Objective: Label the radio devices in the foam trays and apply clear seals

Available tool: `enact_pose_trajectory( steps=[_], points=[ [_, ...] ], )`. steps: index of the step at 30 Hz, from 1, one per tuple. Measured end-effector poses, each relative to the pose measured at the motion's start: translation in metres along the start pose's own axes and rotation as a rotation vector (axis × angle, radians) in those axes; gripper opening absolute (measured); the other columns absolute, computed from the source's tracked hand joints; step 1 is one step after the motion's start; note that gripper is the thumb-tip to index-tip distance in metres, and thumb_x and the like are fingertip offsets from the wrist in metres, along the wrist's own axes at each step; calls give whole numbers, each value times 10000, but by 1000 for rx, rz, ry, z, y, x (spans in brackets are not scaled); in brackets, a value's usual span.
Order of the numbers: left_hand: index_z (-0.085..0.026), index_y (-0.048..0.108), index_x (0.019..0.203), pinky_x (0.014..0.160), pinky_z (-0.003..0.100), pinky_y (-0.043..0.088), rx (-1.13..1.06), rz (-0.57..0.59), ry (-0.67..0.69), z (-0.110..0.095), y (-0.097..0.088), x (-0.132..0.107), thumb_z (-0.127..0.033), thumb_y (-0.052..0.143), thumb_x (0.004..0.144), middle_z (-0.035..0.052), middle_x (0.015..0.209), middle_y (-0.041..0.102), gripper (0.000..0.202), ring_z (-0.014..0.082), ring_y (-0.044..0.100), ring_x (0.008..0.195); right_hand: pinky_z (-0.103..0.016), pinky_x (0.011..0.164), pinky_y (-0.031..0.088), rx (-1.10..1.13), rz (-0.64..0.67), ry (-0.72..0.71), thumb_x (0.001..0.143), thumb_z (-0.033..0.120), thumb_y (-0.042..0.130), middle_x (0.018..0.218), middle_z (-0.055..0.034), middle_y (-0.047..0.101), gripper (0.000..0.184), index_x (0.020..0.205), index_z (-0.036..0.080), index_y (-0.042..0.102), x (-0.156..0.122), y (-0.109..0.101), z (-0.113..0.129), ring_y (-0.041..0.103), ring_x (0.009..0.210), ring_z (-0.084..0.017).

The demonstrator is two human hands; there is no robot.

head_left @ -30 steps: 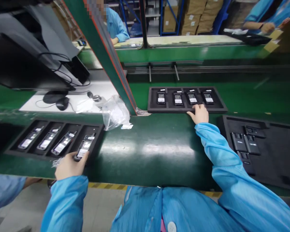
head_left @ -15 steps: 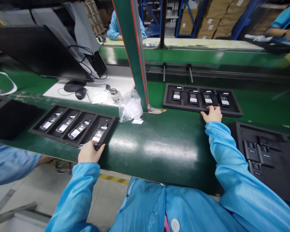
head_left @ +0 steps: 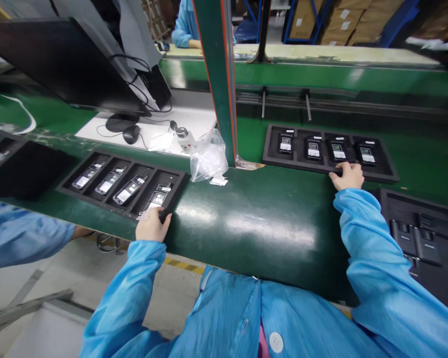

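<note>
My left hand (head_left: 153, 226) grips the near right corner of a black compartment tray (head_left: 134, 168). In that tray lie several opened phone bodies, one per slot; the rightmost phone body (head_left: 158, 197) is partly hidden by my fingers. My right hand (head_left: 348, 176) is closed on the near edge of a second black tray (head_left: 298, 161) farther back on the right. That tray holds several small dark handsets with pale labels, such as the handset (head_left: 313, 148) in its second slot. Both trays rest on the green worktable (head_left: 242, 209).
A third black tray (head_left: 446, 258) with dark phone parts stands at the right. Behind the left tray are a monitor (head_left: 59, 64), a mouse (head_left: 131, 134) and a plastic bag (head_left: 209, 156) beside a green post (head_left: 220, 79). Another person's sleeve (head_left: 26, 231) reaches in from the left.
The view has shifted, so the whole bench appears farther right and somewhat higher. Both hands keep to the same tray edges, and the trays show no clear movement on the table.
</note>
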State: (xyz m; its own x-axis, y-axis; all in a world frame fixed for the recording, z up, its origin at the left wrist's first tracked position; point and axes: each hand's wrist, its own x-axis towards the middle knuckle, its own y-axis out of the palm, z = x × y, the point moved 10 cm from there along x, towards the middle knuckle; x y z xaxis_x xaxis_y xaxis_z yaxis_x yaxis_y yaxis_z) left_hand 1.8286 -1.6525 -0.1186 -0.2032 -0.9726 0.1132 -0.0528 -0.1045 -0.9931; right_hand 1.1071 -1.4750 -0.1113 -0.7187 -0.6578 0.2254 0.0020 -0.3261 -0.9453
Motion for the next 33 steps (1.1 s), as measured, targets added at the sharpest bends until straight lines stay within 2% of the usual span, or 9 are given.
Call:
enact_pose_trajectory(
  steps=[4,8,11,20,24,28,33],
  points=[
    [-157,567,1150,859,329,438,-1,-23,16,-3,2,8,-454,436,899,120,1061,659,410,267,613,1010,-396,812,277,28,-8,-16,803,375,611,1216,-162,464,347,1119,231,600,1,10,19,391,1008,-251],
    [-158,557,1163,858,338,435,0,-26,-8,-3,1,15,-432,461,883,126,1043,658,403,275,607,1005,-380,823,303,49,-24,-45,799,395,590,1212,-137,469,357,1121,239,597,-3,22,53,404,1008,-248],
    [-168,552,1180,833,349,439,10,-2,-45,-3,1,17,-436,456,884,127,1032,661,411,287,613,977,-380,839,330,76,-34,-66,791,380,577,1203,-122,478,352,1115,244,597,-7,28,86,426,1025,-258],
    [-145,552,1157,850,343,458,-72,9,-56,-10,-3,18,-394,475,863,143,1031,654,394,271,629,976,-451,861,379,197,-20,-163,804,308,501,1173,-157,486,337,1110,202,596,-23,36,199,448,1030,-292],
    [-149,557,1146,849,345,458,-77,-11,-91,-9,-5,11,-390,476,874,143,1032,658,373,275,631,984,-455,862,387,187,22,-227,769,255,495,1180,-158,485,417,1173,197,583,-30,43,239,461,1025,-298],
    [-144,568,1130,834,371,449,-35,-18,-153,-3,-5,-1,-418,485,887,162,1048,662,376,310,623,1006,-464,875,403,148,76,-269,717,254,543,1220,-163,469,533,1248,218,556,-28,54,253,468,1075,-332],
    [-130,575,1080,839,393,432,-14,-25,-170,0,-7,-10,-413,488,901,192,1027,653,346,323,611,1005,-481,950,405,202,210,-421,741,339,578,1293,-161,427,641,1371,270,487,-21,70,247,451,1176,-357]
  ],
)
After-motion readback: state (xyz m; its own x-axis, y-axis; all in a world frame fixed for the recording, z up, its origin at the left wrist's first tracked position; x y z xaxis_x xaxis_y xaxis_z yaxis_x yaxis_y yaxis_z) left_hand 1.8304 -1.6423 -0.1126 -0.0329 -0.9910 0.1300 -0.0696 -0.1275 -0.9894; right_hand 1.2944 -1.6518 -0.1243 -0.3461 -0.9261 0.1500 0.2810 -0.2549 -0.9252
